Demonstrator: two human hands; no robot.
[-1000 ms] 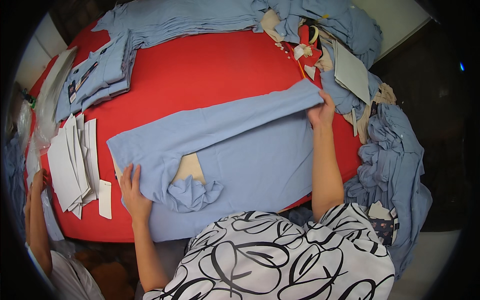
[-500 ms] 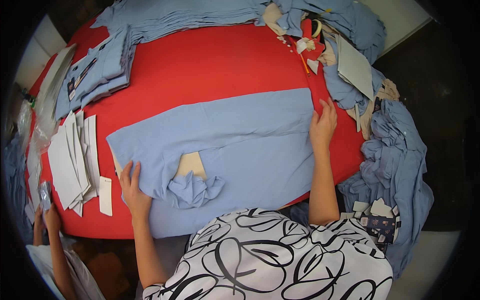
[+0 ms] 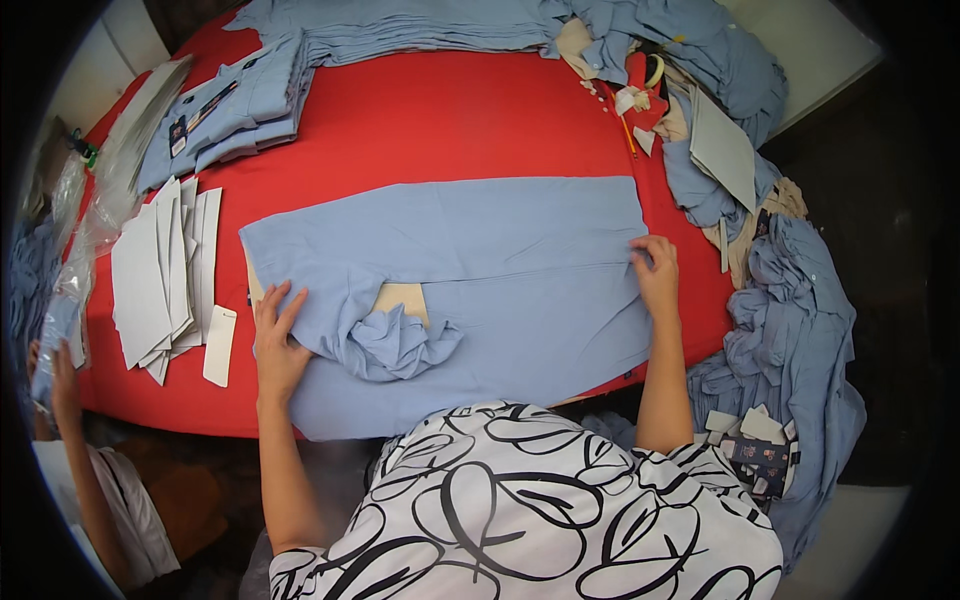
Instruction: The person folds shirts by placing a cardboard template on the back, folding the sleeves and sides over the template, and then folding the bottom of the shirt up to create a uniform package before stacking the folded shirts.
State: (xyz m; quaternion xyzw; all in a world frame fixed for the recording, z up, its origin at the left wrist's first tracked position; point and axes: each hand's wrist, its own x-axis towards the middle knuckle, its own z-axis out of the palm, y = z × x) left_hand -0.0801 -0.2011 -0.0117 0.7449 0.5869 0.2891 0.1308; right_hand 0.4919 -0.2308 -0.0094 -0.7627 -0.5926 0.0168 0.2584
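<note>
A light blue shirt (image 3: 480, 230) lies spread face down on the red table, its sides partly folded in and a bunched sleeve (image 3: 400, 340) on top. A beige board (image 3: 405, 298) shows through a gap beside the sleeve. My left hand (image 3: 280, 345) rests on the shirt's left end, fingers spread and thumb apart. At the opposite edge, my right hand (image 3: 657, 280) has its fingers curled, with thumb and fingertips closed on the cloth's border.
White cards (image 3: 160, 280) and a white tag (image 3: 220, 345) lie left. Folded shirts (image 3: 235, 115) sit far left. Loose blue garments (image 3: 790, 310) heap along the right, below grey boards (image 3: 722, 150) and a pencil (image 3: 628, 135). Another person's hands (image 3: 65, 385) hold a plastic-wrapped item.
My right hand has gone from lying over the shirt's right edge to curled fingers slightly lower on it. My left hand remains at the left end. The other person's hands moved up and left.
</note>
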